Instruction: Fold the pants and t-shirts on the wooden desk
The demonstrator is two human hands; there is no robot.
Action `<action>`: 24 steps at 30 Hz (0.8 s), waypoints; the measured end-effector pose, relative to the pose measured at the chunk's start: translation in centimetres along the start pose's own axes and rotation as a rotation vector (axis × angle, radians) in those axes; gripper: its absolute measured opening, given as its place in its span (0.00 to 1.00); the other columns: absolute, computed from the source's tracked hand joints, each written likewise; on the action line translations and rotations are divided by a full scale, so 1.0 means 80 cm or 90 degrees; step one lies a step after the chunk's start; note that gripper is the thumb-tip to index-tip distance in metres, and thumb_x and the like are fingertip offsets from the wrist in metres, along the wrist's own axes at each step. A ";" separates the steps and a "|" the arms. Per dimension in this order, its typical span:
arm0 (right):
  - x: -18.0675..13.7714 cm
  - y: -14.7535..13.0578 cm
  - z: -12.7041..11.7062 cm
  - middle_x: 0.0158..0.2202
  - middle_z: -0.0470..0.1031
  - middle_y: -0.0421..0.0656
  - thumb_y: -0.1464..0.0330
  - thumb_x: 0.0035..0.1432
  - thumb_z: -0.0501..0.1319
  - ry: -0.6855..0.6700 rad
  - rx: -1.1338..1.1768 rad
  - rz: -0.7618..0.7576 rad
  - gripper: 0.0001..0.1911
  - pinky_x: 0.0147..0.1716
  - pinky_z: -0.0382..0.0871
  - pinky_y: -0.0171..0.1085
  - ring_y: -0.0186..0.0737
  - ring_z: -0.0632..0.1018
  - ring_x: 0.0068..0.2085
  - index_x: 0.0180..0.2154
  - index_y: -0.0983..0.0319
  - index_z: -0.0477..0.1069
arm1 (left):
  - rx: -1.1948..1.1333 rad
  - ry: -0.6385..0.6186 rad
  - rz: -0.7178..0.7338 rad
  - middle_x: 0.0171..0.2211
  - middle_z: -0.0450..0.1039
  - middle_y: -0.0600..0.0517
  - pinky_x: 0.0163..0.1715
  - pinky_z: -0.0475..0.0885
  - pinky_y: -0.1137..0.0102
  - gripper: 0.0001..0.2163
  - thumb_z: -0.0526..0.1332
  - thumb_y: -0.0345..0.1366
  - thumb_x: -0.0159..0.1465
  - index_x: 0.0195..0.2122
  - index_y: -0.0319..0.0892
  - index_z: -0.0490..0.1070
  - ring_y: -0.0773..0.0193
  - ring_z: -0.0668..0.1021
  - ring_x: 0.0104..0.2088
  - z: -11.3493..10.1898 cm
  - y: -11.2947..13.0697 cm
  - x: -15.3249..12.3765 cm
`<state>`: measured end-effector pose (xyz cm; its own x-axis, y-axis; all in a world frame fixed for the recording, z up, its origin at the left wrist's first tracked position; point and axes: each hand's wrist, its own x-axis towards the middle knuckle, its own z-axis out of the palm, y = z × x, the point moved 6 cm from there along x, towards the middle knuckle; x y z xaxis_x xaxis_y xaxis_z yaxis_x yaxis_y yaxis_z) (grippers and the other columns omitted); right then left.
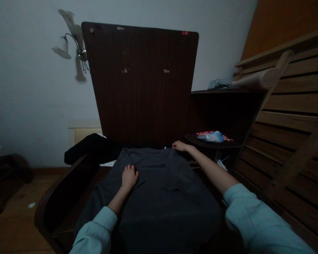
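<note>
A dark grey shirt [164,208] lies spread over the dark surface in front of me, with its sleeves folded in over the body. My left hand [129,176] rests palm down on the left sleeve, its fingers laid over the cloth. At the far right corner of the shirt, my right hand [179,145] has its fingers closed on the fabric edge. The fingertips of my right hand are partly hidden.
A tall dark wooden board [143,84] stands behind the shirt. Black cloth [87,146] drapes at the left over a curved wooden armrest [53,201]. To the right are a shelf with a plastic bag [212,136] and a slatted wooden frame [288,141]. A wall lamp [62,48] hangs at upper left.
</note>
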<state>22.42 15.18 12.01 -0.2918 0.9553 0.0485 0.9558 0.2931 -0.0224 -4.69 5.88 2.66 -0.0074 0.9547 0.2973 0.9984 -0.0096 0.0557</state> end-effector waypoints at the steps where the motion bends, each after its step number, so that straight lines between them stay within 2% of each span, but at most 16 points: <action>1: 0.004 0.005 -0.004 0.39 0.73 0.49 0.74 0.52 0.54 0.009 -0.008 0.019 0.11 0.39 0.65 0.36 0.43 0.74 0.40 0.33 0.63 0.74 | 0.000 0.000 0.000 0.40 0.66 0.42 0.40 0.63 0.67 0.13 0.48 0.36 0.59 0.41 0.36 0.65 0.55 0.68 0.43 0.001 -0.001 0.001; 5: 0.007 0.021 -0.009 0.45 0.68 0.58 0.75 0.53 0.52 0.056 -0.036 0.090 0.12 0.38 0.65 0.41 0.50 0.72 0.44 0.37 0.67 0.72 | -0.004 0.001 0.000 0.40 0.66 0.43 0.40 0.63 0.67 0.12 0.48 0.36 0.59 0.41 0.37 0.65 0.56 0.68 0.43 0.002 -0.001 0.002; 10: -0.011 0.016 -0.003 0.44 0.68 0.52 0.73 0.56 0.49 0.104 -0.031 0.086 0.13 0.40 0.64 0.39 0.44 0.71 0.45 0.41 0.63 0.68 | -0.016 0.000 -0.006 0.39 0.66 0.43 0.39 0.63 0.67 0.11 0.48 0.35 0.59 0.39 0.37 0.65 0.56 0.68 0.42 0.004 -0.002 0.003; 13: -0.042 0.012 -0.007 0.45 0.67 0.49 0.71 0.57 0.48 0.170 -0.001 0.045 0.13 0.44 0.61 0.36 0.41 0.69 0.47 0.43 0.63 0.65 | -0.021 0.004 -0.003 0.39 0.66 0.43 0.39 0.63 0.67 0.11 0.48 0.35 0.59 0.39 0.37 0.65 0.56 0.68 0.43 0.002 -0.003 0.002; 17: -0.116 0.025 -0.002 0.42 0.69 0.47 0.70 0.56 0.48 0.281 0.121 -0.001 0.11 0.44 0.62 0.37 0.40 0.70 0.44 0.41 0.62 0.65 | -0.050 0.038 -0.008 0.41 0.66 0.43 0.41 0.63 0.67 0.11 0.48 0.35 0.59 0.39 0.37 0.65 0.56 0.68 0.43 -0.011 -0.001 0.002; 20: -0.171 0.049 0.029 0.39 0.71 0.45 0.67 0.53 0.51 0.247 0.227 0.041 0.11 0.42 0.65 0.40 0.40 0.72 0.40 0.39 0.60 0.65 | -0.124 0.021 0.046 0.42 0.66 0.44 0.43 0.62 0.68 0.12 0.48 0.35 0.60 0.41 0.37 0.64 0.58 0.68 0.44 -0.021 0.023 -0.001; 24: -0.218 0.060 0.082 0.47 0.68 0.50 0.58 0.43 0.61 0.133 0.352 0.026 0.28 0.47 0.62 0.44 0.47 0.70 0.48 0.47 0.61 0.61 | -0.203 -0.094 0.169 0.44 0.68 0.44 0.45 0.62 0.68 0.14 0.50 0.39 0.59 0.43 0.37 0.65 0.57 0.68 0.46 -0.018 0.088 -0.009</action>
<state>31.85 0.19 4.53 -0.1875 0.9547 0.2311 0.7894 0.2865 -0.5429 2.26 4.71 4.21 0.2790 0.9387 0.2025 0.8968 -0.3301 0.2946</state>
